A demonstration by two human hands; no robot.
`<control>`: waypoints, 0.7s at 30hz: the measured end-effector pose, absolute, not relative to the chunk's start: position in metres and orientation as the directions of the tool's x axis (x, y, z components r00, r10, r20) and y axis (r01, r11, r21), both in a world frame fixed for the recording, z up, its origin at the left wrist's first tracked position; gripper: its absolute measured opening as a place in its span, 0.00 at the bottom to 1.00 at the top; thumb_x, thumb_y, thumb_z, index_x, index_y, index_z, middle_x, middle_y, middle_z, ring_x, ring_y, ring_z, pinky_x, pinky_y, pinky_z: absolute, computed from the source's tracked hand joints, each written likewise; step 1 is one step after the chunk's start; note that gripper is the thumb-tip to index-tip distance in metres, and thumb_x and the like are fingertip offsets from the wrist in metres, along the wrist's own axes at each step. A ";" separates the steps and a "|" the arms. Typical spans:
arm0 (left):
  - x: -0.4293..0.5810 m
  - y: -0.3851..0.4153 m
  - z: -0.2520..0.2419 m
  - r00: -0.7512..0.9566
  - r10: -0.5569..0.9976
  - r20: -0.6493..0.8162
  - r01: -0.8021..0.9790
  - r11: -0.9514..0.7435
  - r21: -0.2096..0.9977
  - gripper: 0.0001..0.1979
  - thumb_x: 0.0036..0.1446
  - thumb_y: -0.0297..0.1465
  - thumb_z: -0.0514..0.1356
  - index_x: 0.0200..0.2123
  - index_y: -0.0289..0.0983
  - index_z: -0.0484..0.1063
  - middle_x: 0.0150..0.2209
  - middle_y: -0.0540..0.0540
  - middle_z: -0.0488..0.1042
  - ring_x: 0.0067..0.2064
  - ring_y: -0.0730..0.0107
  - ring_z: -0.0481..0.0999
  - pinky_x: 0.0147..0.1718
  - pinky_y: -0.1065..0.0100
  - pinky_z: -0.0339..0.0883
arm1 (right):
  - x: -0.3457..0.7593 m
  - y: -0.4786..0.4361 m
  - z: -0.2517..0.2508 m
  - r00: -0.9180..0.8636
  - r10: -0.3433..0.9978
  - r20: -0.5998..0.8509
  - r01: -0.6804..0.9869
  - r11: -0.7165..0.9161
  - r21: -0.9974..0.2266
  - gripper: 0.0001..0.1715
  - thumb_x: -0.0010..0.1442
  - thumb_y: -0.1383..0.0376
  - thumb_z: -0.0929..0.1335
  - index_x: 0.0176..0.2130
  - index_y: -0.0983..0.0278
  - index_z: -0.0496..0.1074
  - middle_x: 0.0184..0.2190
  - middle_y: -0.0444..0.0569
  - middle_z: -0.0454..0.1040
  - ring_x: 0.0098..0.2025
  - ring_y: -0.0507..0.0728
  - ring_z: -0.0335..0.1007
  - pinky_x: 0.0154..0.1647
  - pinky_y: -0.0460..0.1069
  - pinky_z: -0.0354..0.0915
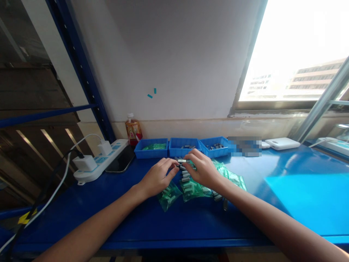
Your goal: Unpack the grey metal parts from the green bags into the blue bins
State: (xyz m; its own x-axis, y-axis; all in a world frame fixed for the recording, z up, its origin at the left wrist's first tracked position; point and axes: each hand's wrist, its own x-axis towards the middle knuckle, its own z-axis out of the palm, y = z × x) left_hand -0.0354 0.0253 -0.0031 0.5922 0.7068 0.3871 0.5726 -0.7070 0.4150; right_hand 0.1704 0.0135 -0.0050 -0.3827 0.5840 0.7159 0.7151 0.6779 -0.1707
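My right hand (pixel 203 168) pinches a small silvery cylindrical piece (pixel 182 161) between thumb and fingertips. Close beside it, my left hand (pixel 157 177) has its thumb and fingers drawn together at a small dark bit too tiny to name. Below the hands lie several loose metal pieces (pixel 185 179) of the same kind. A green plastic bag (pixel 169 196) with similar pieces rests under my left hand. Another green bag (pixel 192 190) lies under the right wrist, and a larger green bag (pixel 231 175) spreads to the right.
Along the wall stand three blue bins: a left bin (pixel 151 154) with green bags, a middle bin (pixel 183 151), and a right bin (pixel 219 151) with small parts. A bottle (pixel 133 129), phone (pixel 120 159) and power strip (pixel 91 175) are at left. A blue sheet (pixel 311 203) lies right.
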 end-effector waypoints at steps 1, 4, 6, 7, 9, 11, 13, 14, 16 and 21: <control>-0.035 0.027 -0.005 0.595 0.712 0.372 0.591 -0.702 0.398 0.16 0.65 0.39 0.50 0.49 0.37 0.68 0.45 0.43 0.73 0.49 0.62 0.70 0.49 0.61 0.64 | 0.174 0.021 -0.004 -0.341 0.592 0.730 0.750 0.640 -0.169 0.08 0.63 0.63 0.63 0.40 0.62 0.69 0.36 0.52 0.69 0.38 0.57 0.67 0.38 0.51 0.65; -0.036 0.034 -0.012 0.616 0.716 0.328 0.636 -0.698 0.330 0.20 0.63 0.38 0.52 0.55 0.36 0.64 0.55 0.41 0.69 0.56 0.58 0.64 0.56 0.57 0.59 | 0.187 0.046 -0.004 -0.211 0.632 0.746 0.851 0.494 -0.177 0.09 0.62 0.61 0.64 0.38 0.62 0.71 0.37 0.53 0.69 0.42 0.60 0.66 0.42 0.53 0.65; -0.037 0.037 -0.016 0.635 0.715 0.293 0.653 -0.699 0.291 0.21 0.63 0.38 0.52 0.57 0.36 0.63 0.57 0.41 0.67 0.59 0.56 0.62 0.58 0.56 0.57 | 0.197 0.061 -0.006 -0.116 0.672 0.731 0.897 0.387 -0.213 0.10 0.62 0.60 0.65 0.38 0.63 0.72 0.36 0.53 0.69 0.42 0.61 0.66 0.43 0.54 0.64; -0.038 0.038 -0.017 0.646 0.711 0.278 0.656 -0.703 0.276 0.21 0.63 0.37 0.52 0.56 0.37 0.64 0.57 0.42 0.67 0.59 0.56 0.62 0.58 0.56 0.57 | 0.202 0.067 -0.008 -0.074 0.690 0.720 0.911 0.340 -0.232 0.10 0.61 0.60 0.65 0.38 0.63 0.73 0.37 0.52 0.69 0.43 0.61 0.65 0.44 0.54 0.64; -0.039 0.038 -0.017 0.663 0.703 0.257 0.655 -0.711 0.257 0.18 0.62 0.37 0.53 0.53 0.38 0.67 0.55 0.43 0.70 0.56 0.57 0.65 0.56 0.57 0.60 | 0.210 0.075 -0.011 -0.014 0.721 0.693 0.929 0.266 -0.258 0.11 0.61 0.59 0.66 0.38 0.63 0.74 0.38 0.53 0.69 0.44 0.62 0.65 0.44 0.54 0.63; -0.040 0.037 -0.015 0.668 0.703 0.244 0.657 -0.711 0.250 0.14 0.62 0.35 0.53 0.49 0.40 0.70 0.51 0.45 0.72 0.52 0.59 0.68 0.51 0.59 0.63 | 0.215 0.079 -0.015 0.016 0.736 0.677 0.940 0.220 -0.261 0.11 0.60 0.59 0.66 0.38 0.62 0.74 0.38 0.53 0.69 0.44 0.63 0.64 0.44 0.54 0.62; -0.040 0.035 -0.014 0.666 0.706 0.240 0.658 -0.708 0.258 0.11 0.61 0.32 0.54 0.45 0.40 0.71 0.47 0.46 0.74 0.48 0.61 0.70 0.48 0.61 0.65 | 0.218 0.080 -0.018 0.010 0.736 0.677 0.946 0.213 -0.245 0.12 0.60 0.58 0.66 0.38 0.62 0.74 0.38 0.53 0.69 0.44 0.63 0.63 0.43 0.55 0.62; -0.040 0.035 -0.014 0.664 0.707 0.244 0.654 -0.707 0.268 0.11 0.61 0.30 0.54 0.44 0.40 0.72 0.46 0.46 0.74 0.47 0.61 0.71 0.47 0.62 0.65 | 0.218 0.080 -0.019 -0.005 0.731 0.682 0.947 0.223 -0.232 0.12 0.61 0.58 0.66 0.38 0.62 0.74 0.38 0.52 0.69 0.44 0.63 0.63 0.43 0.55 0.61; -0.040 0.036 -0.014 0.656 0.706 0.266 0.643 -0.708 0.293 0.10 0.60 0.28 0.53 0.42 0.40 0.72 0.43 0.46 0.75 0.45 0.63 0.72 0.45 0.64 0.66 | 0.218 0.079 -0.022 -0.048 0.710 0.703 0.946 0.259 -0.197 0.12 0.61 0.57 0.65 0.38 0.62 0.74 0.37 0.52 0.69 0.43 0.62 0.63 0.42 0.55 0.61; -0.038 0.038 -0.015 0.619 0.725 0.301 0.640 -0.689 0.341 0.06 0.59 0.30 0.55 0.36 0.39 0.72 0.36 0.46 0.75 0.40 0.62 0.73 0.38 0.65 0.66 | 0.217 0.075 -0.027 -0.129 0.654 0.745 0.943 0.314 -0.112 0.12 0.62 0.59 0.64 0.41 0.62 0.72 0.37 0.53 0.69 0.42 0.62 0.62 0.40 0.56 0.61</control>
State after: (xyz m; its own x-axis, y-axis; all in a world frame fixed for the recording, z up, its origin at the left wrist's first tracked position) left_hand -0.0379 0.0382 -0.0151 0.6195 0.7249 0.3013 0.6399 -0.6886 0.3410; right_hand 0.2172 0.0746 -0.0272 -0.1293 0.6544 0.7451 0.9428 0.3140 -0.1121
